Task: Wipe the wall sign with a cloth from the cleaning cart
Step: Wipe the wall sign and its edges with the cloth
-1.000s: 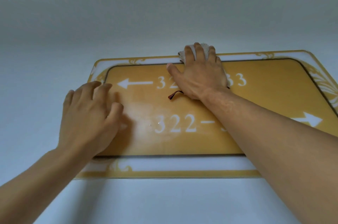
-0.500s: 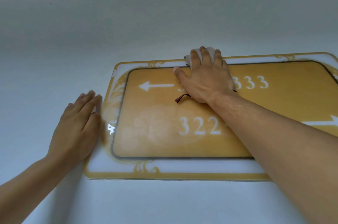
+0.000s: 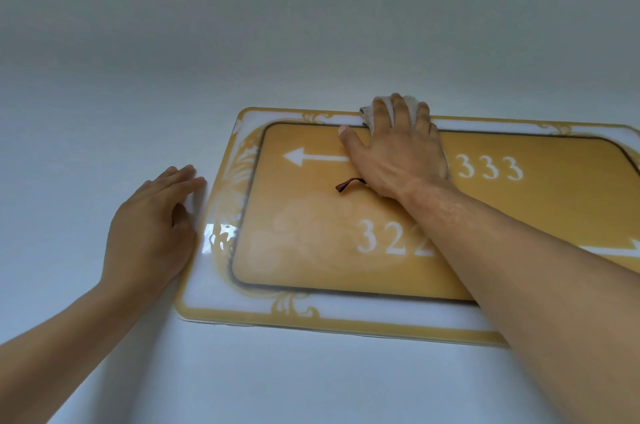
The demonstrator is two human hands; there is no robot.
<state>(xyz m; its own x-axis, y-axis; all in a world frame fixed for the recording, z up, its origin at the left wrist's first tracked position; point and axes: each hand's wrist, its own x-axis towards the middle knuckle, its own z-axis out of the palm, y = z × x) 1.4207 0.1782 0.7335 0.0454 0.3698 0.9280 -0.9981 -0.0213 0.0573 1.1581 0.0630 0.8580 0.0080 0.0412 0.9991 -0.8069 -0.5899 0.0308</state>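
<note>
Pale wall (image 3: 311, 25) — yellow sign (image 3: 519, 215) mounted on it.
Your right hand (image 3: 398, 157) presses the cloth (image 3: 412, 101) flat, fingers spread; left hand (image 3: 152, 229) rests flat beside it.

Both hands flat, arms extended forward

The right hand (image 3: 398, 153) lies palm-down with fingers straight and together, thumb spread toward 9 o'clock; its bare forearm runs back toward 4 o'clock. The left hand (image 3: 152, 233) lies flat at 8 o'clock from the right hand, well apart from it, fingers straight and pointing toward 1 o'clock; its forearm runs back toward 7 o'clock.
</note>
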